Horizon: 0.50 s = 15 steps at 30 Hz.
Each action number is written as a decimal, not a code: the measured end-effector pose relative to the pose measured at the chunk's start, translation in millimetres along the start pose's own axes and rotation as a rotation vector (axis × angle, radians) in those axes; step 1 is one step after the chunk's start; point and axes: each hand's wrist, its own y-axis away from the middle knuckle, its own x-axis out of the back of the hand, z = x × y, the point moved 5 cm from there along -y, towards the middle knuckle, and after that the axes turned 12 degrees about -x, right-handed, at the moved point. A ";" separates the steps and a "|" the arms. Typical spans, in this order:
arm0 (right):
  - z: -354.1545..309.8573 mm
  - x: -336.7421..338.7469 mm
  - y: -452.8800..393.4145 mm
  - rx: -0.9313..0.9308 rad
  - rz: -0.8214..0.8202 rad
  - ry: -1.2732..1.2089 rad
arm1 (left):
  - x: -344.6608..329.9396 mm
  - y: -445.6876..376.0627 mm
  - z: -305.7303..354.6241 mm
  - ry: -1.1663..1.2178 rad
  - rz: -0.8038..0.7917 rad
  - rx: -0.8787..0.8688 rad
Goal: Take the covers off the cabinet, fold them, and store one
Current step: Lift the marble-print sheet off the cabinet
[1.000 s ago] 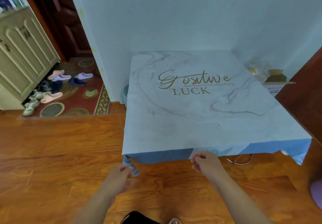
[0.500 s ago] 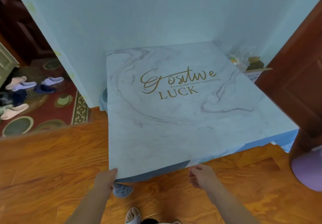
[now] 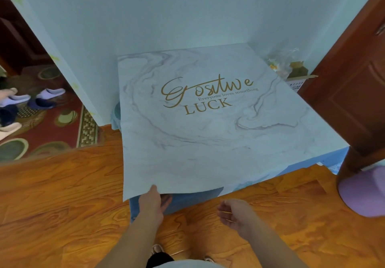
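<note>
Covers lie stacked on the cabinet: the marble-print cover (image 3: 208, 134) on top, lettered in gold, with a blue cover (image 3: 187, 200) showing under its near edge and at the near right corner. The cabinet itself is hidden beneath them. The left hand (image 3: 151, 202) pinches the marble cover's near left corner, thumb on top and fingers tucked below. The right hand (image 3: 231, 213) hangs just off the near edge, its grip loosely curled and holding nothing.

Pulled by one corner only, the marble cover may skew and drag toward the left of the cabinet, and the blue cover may come with it in a heap. Its far right corner sits close to the cardboard box (image 3: 298, 75) and clear bag (image 3: 285, 61), which a sweep could topple. The wooden door (image 3: 350, 92) crowds the cabinet's right side.

Half a second earlier the right hand was closed at the near edge; it is now off the cloth, while the left hand has slid further under its corner.
</note>
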 end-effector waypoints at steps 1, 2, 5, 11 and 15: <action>0.5 3.0 -1.5 -0.004 -0.006 -0.019 | 1.6 -0.6 2.1 -0.045 0.006 -0.013; 1.0 6.0 -3.4 -0.011 -0.018 -0.040 | 4.8 1.5 4.4 -0.089 0.026 -0.025; -4.9 5.9 -5.2 -0.036 -0.095 -0.218 | 5.4 18.2 20.9 -0.041 0.015 -0.093; -67.0 53.1 -18.4 0.084 -0.324 -0.803 | -20.7 62.7 68.0 0.062 -0.117 -0.248; -101.0 66.1 -21.8 0.110 -0.211 -0.707 | -7.2 69.8 57.0 0.060 -0.078 -0.200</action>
